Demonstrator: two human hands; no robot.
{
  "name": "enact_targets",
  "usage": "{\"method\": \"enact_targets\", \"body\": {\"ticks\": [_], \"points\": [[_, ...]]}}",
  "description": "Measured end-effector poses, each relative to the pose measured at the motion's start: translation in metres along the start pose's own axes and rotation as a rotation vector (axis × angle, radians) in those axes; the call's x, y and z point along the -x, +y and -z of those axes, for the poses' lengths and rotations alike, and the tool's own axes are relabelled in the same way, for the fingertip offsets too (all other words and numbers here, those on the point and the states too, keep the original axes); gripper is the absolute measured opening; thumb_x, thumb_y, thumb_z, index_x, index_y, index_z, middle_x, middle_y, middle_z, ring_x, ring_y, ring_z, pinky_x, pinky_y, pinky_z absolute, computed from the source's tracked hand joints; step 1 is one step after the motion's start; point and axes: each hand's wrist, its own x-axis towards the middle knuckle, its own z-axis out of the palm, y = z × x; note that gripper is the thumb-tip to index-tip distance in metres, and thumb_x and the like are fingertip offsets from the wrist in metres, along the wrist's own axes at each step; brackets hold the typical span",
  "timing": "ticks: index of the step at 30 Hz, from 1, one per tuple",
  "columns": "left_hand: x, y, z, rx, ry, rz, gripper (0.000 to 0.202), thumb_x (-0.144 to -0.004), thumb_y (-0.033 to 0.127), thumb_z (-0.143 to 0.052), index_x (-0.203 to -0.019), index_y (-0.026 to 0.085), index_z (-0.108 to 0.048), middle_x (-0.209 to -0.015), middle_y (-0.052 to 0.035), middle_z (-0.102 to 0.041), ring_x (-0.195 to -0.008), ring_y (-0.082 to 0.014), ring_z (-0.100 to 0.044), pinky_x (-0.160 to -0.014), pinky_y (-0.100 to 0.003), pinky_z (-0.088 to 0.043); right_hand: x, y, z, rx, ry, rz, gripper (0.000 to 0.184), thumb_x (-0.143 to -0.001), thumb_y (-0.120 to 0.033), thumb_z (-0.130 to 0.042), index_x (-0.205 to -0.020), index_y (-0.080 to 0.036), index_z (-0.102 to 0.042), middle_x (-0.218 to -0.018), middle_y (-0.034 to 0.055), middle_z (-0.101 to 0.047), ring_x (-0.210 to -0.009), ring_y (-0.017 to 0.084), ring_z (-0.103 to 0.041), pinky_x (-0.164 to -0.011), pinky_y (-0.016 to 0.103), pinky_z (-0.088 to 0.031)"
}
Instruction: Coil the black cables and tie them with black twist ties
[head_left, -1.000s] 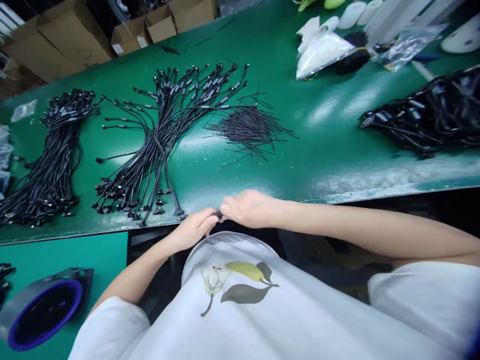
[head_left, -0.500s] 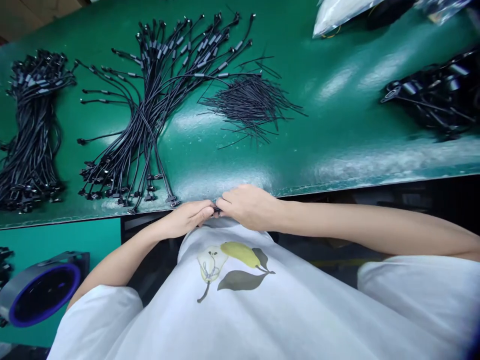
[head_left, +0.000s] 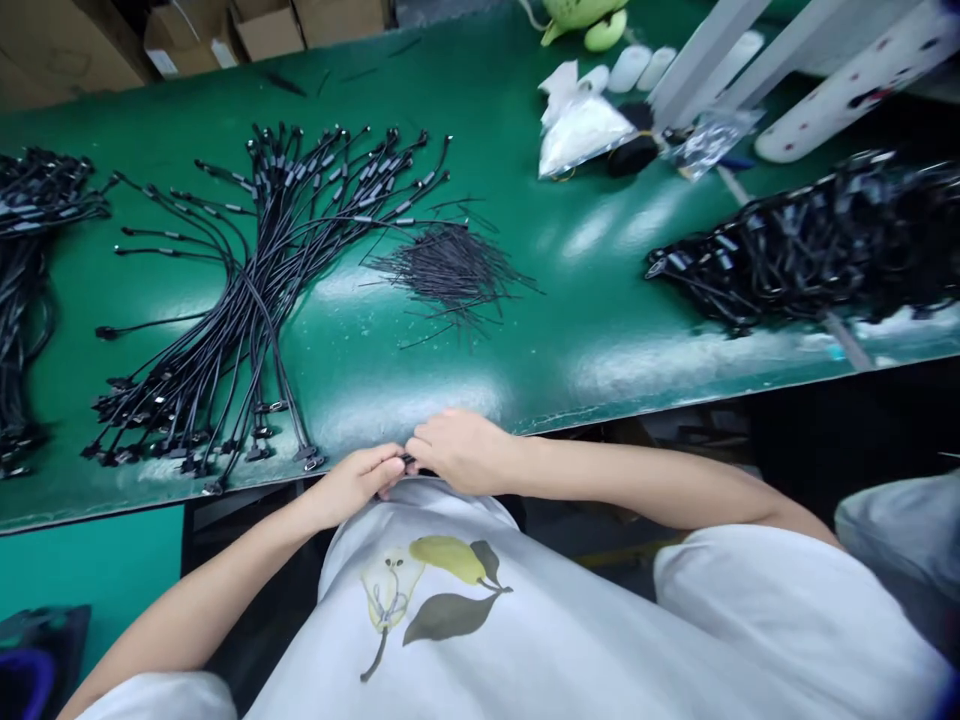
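By the green surface (head_left: 570, 335), left hand (head_left: 358, 482) and right hand (head_left: 459, 450) share a pinching grip on a dark piece (head_left: 408, 460).

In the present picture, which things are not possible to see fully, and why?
Head view:
Small black piece: mostly hidden by the left hand and right hand.
Leftmost cable bundle: cut off by the left edge.
Blue-rimmed object: cut off by the bottom-left corner.
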Motion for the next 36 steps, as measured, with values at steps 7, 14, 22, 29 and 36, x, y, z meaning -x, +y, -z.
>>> {"method": "enact_targets", "body": {"ticks": [7,14,22,29,36], "points": [[-0.011,-0.016,-0.007,0.409,0.39,-0.076,0.035,-0.088,0.049,-0.054,-0.085,0.015,-0.059,-0.056,0.0064,-0.038,-0.05,-0.0077,-0.034,-0.05,-0.021,-0.029,0.014,0.137,0.033,-0.077,0.487,-0.524,0.037,-0.101,-0.034,-0.034,-0.102,-0.018,-0.067,-0.103,0.0082,-0.063,-0.092,0.018,-0.055,-0.08,0.03,-0.042],[-0.025,0.002,-0.01,0.873,0.59,-0.175,0.031,-0.079,0.043,-0.069,-0.081,0.014,-0.058,-0.06,0.0062,-0.038,-0.048,-0.0039,-0.031,-0.045,-0.017,-0.028,0.015,0.217,0.017,0.305,0.618,-0.862,0.023,-0.091,-0.021,-0.042,-0.094,-0.013,-0.063,-0.107,0.0173,-0.059,-0.094,0.027,-0.05,-0.082,0.039,-0.04],[-0.036,0.013,-0.016,0.942,0.55,-0.243,0.031,-0.08,0.041,-0.069,-0.088,0.012,-0.062,-0.061,0.0061,-0.037,-0.049,-0.0037,-0.029,-0.046,-0.017,-0.028,0.001,0.105,0.001,-0.217,0.828,-0.696,0.022,-0.093,-0.031,-0.039,-0.09,-0.018,-0.057,-0.09,0.0087,-0.062,-0.083,0.021,-0.056,-0.077,0.032,-0.043],[-0.043,0.01,-0.021,0.831,0.569,-0.262,0.048,-0.081,0.045,-0.065,-0.115,0.012,-0.059,-0.062,0.0068,-0.037,-0.051,-0.0057,-0.03,-0.049,-0.02,-0.03,-0.038,0.013,-0.035,-0.583,0.617,-0.393,0.022,-0.095,-0.027,-0.04,-0.092,-0.018,-0.06,-0.087,0.0043,-0.063,-0.079,0.015,-0.058,-0.072,0.026,-0.044],[-0.042,-0.017,-0.009,0.307,0.658,-0.194,0.052,-0.089,0.044,-0.05,-0.133,0.017,-0.054,-0.072,-0.0015,-0.062,-0.067,-0.0157,-0.055,-0.067,-0.028,-0.043,-0.031,0.014,-0.01,0.465,0.533,0.047,0.03,-0.096,-0.012,-0.035,-0.089,-0.014,-0.065,-0.084,0.0081,-0.064,-0.082,0.019,-0.056,-0.076,0.033,-0.041]]}}
